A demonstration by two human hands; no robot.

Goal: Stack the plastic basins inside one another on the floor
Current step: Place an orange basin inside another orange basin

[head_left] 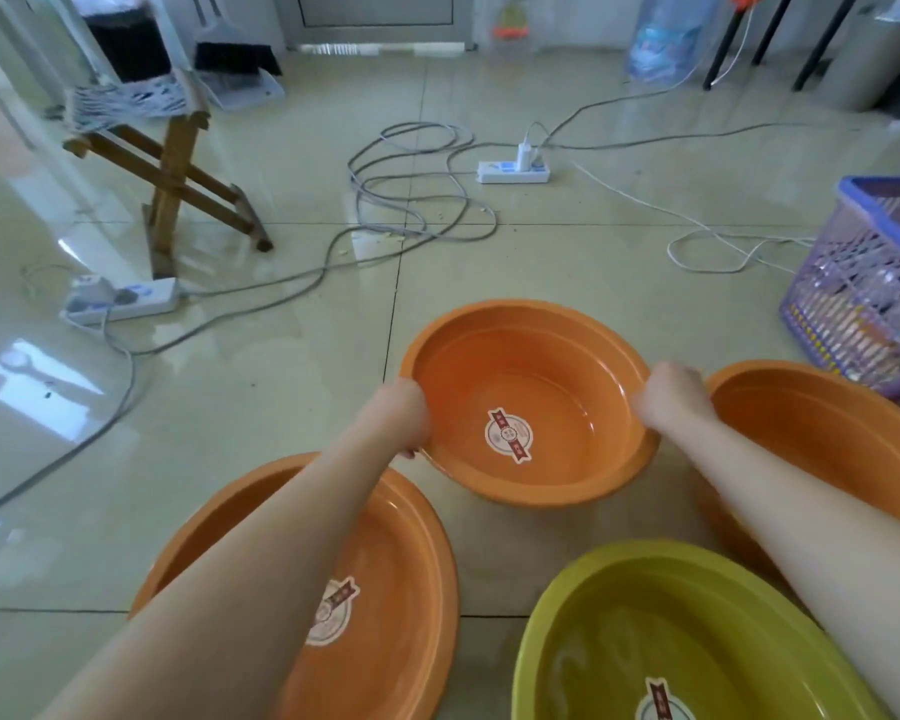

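A small orange basin [557, 366] with a round label inside sits in the middle of the view, tilted toward me. My left hand [404, 413] grips its left rim and my right hand [671, 389] grips its right rim. A wider orange basin [411, 589] lies on the floor at the lower left, under my left forearm. Another orange basin [822, 439] lies on the right, partly hidden by my right forearm. A yellow-green basin [645, 641] lies at the bottom right.
A purple lattice basket [863, 283] stands at the right edge. Cables and two power strips [513, 171] [120, 301] lie across the tiled floor ahead. A wooden stool [172, 163] stands at the far left; a water jug [666, 39] at the back.
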